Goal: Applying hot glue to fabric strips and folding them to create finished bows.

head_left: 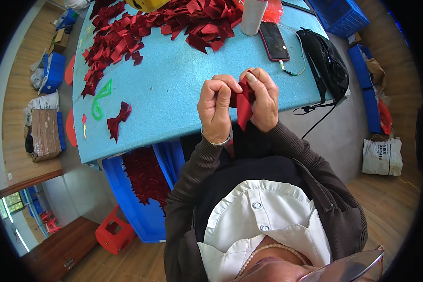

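Note:
Both my hands are raised close together over the near edge of the light blue table (183, 70). My left hand (215, 108) and my right hand (264, 98) pinch one folded dark red ribbon piece (244, 107) between their fingertips, its tail hanging down between them. A finished dark red bow (118, 119) lies on the table to my left. Farther back on the table spreads a big heap of cut red ribbon pieces (150, 28).
A phone (273, 41) with a cable, a white cylinder (253, 18) and a black bag (328, 61) sit at the table's right. A green wire shape (100, 98) lies at the left. A blue crate of red ribbon (143, 188) and a red stool (113, 232) stand below.

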The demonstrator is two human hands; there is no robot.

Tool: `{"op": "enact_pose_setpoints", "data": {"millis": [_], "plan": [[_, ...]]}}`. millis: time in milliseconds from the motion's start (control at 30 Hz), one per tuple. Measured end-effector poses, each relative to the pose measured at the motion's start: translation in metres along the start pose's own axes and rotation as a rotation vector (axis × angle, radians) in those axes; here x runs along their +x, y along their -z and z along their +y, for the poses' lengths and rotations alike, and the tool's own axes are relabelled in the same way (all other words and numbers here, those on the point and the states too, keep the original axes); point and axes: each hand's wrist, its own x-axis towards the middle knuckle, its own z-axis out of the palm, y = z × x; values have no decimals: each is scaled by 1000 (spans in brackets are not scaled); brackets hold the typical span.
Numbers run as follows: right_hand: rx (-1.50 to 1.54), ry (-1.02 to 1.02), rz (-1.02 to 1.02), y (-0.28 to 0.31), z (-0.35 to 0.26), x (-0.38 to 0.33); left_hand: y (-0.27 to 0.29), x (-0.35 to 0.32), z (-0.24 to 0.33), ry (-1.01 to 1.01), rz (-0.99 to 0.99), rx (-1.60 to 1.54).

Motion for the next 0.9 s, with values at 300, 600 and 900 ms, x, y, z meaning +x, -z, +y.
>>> {"op": "enact_pose_setpoints", "data": {"millis": [300,600,900], "plan": [[-51,-10,39,-7,-19,-3,7,1,-1,-80,104,180],[-663,229,-162,3,-19,-14,10,-2,-11,-132,139,311],[-861,608,-147,8,-34,-16,-7,-6,-15,116,254,185]]}}
